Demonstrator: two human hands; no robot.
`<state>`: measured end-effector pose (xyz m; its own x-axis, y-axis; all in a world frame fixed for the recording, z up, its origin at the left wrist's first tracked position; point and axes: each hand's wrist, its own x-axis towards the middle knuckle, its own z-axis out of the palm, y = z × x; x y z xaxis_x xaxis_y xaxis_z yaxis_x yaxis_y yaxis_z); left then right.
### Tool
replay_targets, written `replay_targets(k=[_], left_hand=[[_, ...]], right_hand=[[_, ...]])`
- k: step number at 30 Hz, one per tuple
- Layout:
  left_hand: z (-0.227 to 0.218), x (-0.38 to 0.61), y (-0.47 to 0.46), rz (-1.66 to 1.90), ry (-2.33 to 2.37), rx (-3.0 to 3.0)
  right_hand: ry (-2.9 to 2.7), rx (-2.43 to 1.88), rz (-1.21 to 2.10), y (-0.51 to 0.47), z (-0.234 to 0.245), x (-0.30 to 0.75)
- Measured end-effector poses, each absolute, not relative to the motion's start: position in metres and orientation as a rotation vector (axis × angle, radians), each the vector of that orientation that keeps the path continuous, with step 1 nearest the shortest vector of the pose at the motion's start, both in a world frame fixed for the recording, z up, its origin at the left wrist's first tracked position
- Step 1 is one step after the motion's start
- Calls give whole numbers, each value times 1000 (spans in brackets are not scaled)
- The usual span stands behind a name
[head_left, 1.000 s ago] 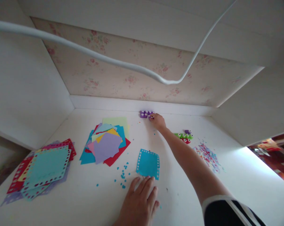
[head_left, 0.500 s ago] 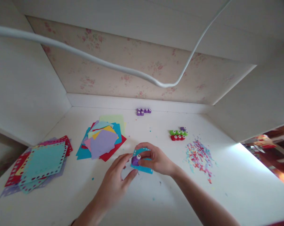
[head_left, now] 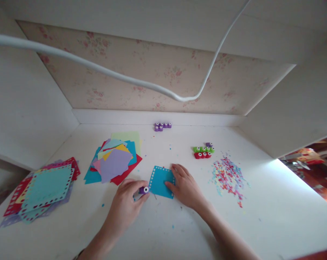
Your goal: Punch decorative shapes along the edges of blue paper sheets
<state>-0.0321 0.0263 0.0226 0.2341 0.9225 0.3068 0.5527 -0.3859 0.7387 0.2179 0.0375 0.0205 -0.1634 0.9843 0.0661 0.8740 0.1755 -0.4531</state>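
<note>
A small purple paper punch (head_left: 143,190) with a white-ringed top is pinched between the thumb and fingers of my left hand (head_left: 127,196). It sits just left of a square of blue paper (head_left: 160,184) on the white table. Small punched holes line the paper's left and top edges, and some show at its right edge. My right hand (head_left: 186,186) rests on the paper's right side, thumb on the sheet and fingers spread apart at the upper right corner.
A pile of coloured paper (head_left: 116,164) lies left of centre. Farther left are stacked sheets with punched borders (head_left: 48,186). Purple punches (head_left: 161,126) stand at the back; red and green punches (head_left: 202,151) are to the right, near scattered confetti (head_left: 228,175). A white cable (head_left: 141,83) crosses above.
The purple punch has passed from my right hand to my left and moved off the blue paper to its left. My right hand has shifted onto the paper's right side, uncovering more of the sheet.
</note>
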Motion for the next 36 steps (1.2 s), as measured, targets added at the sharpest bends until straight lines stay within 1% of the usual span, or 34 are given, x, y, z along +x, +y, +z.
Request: replay_targets(k=[2, 5, 7, 10, 13, 19, 27, 36], left_hand=[[22, -33, 28, 980, 1370, 1985], [19, -33, 28, 914, 1387, 1904], [16, -31, 28, 905, 1388, 1864], [14, -29, 27, 901, 1350, 1789], [14, -27, 28, 888, 1302, 1736], [12, -25, 28, 868, 1338, 1701], [14, -24, 27, 828, 1369, 1716], [13, -24, 27, 888, 1366, 1769]], right_hand=[[-2090, -1728, 452, 35, 16, 222], [-1892, -1730, 507, 31, 14, 227], [-1663, -1748, 674, 29, 14, 228], [-1264, -1609, 1063, 25, 15, 224], [-1012, -1424, 1235, 21, 18, 215], [-957, -1401, 1284, 16, 17, 203], [-995, -1435, 1220, 15, 13, 204], [-1115, -1381, 1113, 6, 18, 198]])
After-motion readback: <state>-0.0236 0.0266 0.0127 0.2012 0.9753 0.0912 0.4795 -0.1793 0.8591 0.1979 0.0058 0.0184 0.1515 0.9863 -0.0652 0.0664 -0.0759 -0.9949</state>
